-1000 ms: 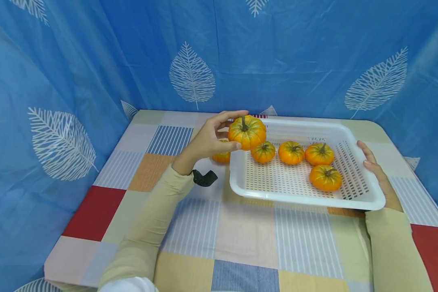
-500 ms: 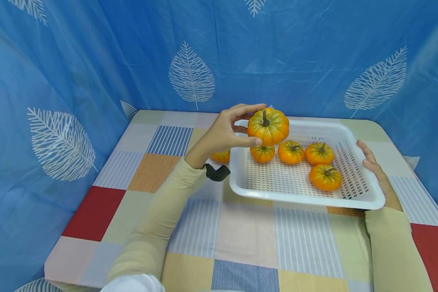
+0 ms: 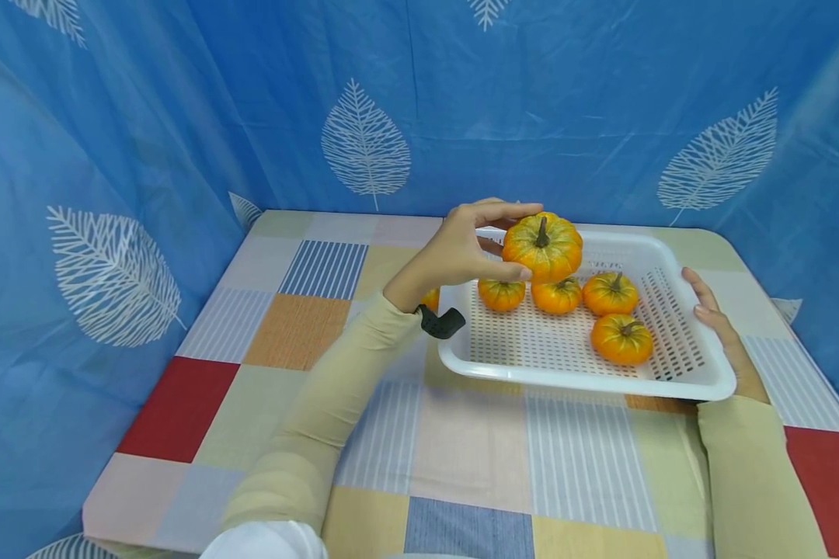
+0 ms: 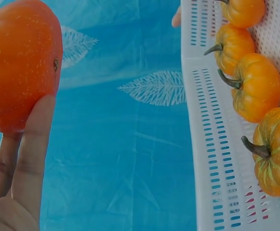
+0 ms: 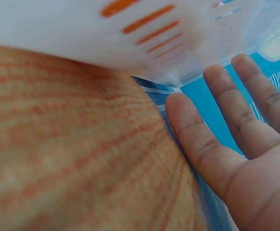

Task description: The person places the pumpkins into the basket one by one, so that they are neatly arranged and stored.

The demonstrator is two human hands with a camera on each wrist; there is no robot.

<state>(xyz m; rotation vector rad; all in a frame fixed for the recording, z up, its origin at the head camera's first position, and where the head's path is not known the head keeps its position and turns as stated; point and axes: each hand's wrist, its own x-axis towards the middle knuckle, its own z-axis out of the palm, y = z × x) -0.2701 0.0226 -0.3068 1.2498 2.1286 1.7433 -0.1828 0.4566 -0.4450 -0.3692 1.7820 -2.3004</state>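
Observation:
My left hand (image 3: pixel 461 247) grips a small orange-and-green pumpkin (image 3: pixel 543 250) from its left side, stem upward, above the left half of a white perforated basket (image 3: pixel 517 374). The left wrist view shows the smooth orange underside of that pumpkin (image 4: pixel 22 62), with fingers (image 4: pixel 33 154) along it. Several like pumpkins (image 3: pixel 622 340) sit in the basket, mostly along its far side and right. At the basket's right end is my right hand (image 3: pixel 730 338), its fingers (image 5: pixel 226 98) fairly straight beside the wall; contact is unclear.
Just left of the basket another pumpkin (image 3: pixel 430 299) shows partly, behind my left wrist. A dark strap end (image 3: pixel 442 323) sticks out from that wrist. The table wears a patchwork cloth (image 3: pixel 471 450), and a blue leaf-patterned curtain (image 3: pixel 531 116) hangs behind it.
My left hand has carried the held pumpkin rightward, from the basket's left edge to over its inside. The right hand and the basket have stayed put.

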